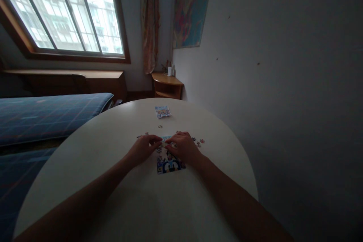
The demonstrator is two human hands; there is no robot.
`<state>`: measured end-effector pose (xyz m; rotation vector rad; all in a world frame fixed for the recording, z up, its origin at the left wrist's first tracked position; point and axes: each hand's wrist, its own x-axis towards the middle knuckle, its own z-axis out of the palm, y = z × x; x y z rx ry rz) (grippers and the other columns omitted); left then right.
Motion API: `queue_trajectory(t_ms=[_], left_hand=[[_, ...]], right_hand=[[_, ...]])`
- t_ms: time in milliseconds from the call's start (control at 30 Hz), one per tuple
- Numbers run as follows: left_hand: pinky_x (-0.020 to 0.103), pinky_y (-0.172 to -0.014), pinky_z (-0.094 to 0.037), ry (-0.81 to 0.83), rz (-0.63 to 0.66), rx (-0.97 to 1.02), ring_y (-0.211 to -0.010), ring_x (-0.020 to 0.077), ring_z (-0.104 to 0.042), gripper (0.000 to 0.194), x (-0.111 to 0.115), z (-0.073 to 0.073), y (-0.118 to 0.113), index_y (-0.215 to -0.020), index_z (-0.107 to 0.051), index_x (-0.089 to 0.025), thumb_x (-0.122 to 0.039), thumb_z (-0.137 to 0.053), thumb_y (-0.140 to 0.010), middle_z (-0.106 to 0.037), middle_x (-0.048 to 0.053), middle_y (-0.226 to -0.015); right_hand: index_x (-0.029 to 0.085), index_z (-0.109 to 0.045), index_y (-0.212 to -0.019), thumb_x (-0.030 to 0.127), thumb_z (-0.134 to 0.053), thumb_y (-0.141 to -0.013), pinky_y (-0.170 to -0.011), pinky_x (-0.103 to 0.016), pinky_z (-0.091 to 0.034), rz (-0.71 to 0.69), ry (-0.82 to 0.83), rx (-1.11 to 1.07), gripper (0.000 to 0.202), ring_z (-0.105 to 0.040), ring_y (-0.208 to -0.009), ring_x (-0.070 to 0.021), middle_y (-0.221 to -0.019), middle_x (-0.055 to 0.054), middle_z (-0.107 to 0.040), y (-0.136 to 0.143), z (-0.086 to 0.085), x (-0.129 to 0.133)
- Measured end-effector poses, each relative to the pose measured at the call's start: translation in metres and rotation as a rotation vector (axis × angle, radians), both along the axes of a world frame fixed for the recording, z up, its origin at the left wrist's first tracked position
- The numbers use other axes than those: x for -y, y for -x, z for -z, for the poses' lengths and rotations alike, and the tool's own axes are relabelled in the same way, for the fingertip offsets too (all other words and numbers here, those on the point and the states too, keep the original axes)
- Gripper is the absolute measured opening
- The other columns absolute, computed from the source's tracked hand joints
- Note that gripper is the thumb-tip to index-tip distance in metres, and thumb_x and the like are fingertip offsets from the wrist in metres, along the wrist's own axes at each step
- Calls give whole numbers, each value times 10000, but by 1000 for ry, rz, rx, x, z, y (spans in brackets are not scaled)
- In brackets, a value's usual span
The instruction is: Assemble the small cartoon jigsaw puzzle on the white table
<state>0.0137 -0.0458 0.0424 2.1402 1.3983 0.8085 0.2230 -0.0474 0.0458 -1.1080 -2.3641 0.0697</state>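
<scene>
A partly assembled jigsaw puzzle [171, 166] lies flat on the white round table, with a blue cartoon face along its near edge. My left hand [143, 147] is at the puzzle's upper left, thumb and forefinger bent together at its edge. From the right, my right hand [185, 145] reaches over the upper part, its fingers curled and the thumb low. Whatever lies between the fingertips of either hand is too small to make out. Loose puzzle pieces [198, 142] lie just right of my right hand, and a single piece [160, 126] sits beyond the puzzle.
A small printed picture packet [162, 112] rests near the far side of the table [113, 136]. To the left is a bed with a blue plaid mattress [53, 115]. A wooden corner shelf [167, 79] stands behind the table, and a white wall [283, 94] runs along the right.
</scene>
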Motion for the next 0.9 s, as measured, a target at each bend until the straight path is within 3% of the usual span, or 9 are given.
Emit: queue_trajectory(t_ms=[133,267,400,600,900], left_hand=[[357,-825,-505,-147,-22,-156,-860,219,-660,253,-6,2,13,-1022,-721,-204,-335,-556,-882,-739,57,-976],[372,-955,-470,-291,195,-249,-1063,221,-604,215,-11,4,28,-1048,-701,-234,-288,-555,-900,-701,50,-1113],[361,-989,-456,-300,353,-286,-1089,196,-597,218,-12,5,33,-1090,-681,-257,-297,-533,-936,-680,41,-1165],[404,-1027,-436,-308,389,-290,-1090,203,-603,252,-11,5,32,-1149,-659,-261,-302,-508,-952,-672,55,-1173],[527,-1092,-343,-333,436,-448,-1226,256,-508,374,4,-8,27,-1325,-552,-358,-318,-485,-960,-562,53,-1339]], right_hand=[[234,-745,-984,348,-711,-827,-907,-342,-362,43,44,26,197,-618,-1009,-205,-1025,-46,-735,1,1,-4],[235,-749,-977,343,-716,-813,-903,-335,-384,59,69,16,199,-613,-1010,-199,-1040,-44,-722,2,4,-7],[243,-753,-968,338,-724,-795,-918,-341,-389,57,84,6,199,-608,-1016,-201,-1045,-39,-716,3,7,-10],[236,-747,-994,344,-723,-786,-917,-349,-394,60,95,4,236,-604,-1028,-212,-1057,-50,-714,3,6,-9],[232,-748,-973,213,-656,-812,-906,-328,-397,48,102,-19,186,-615,-994,-183,-1031,-44,-716,-3,5,-8]])
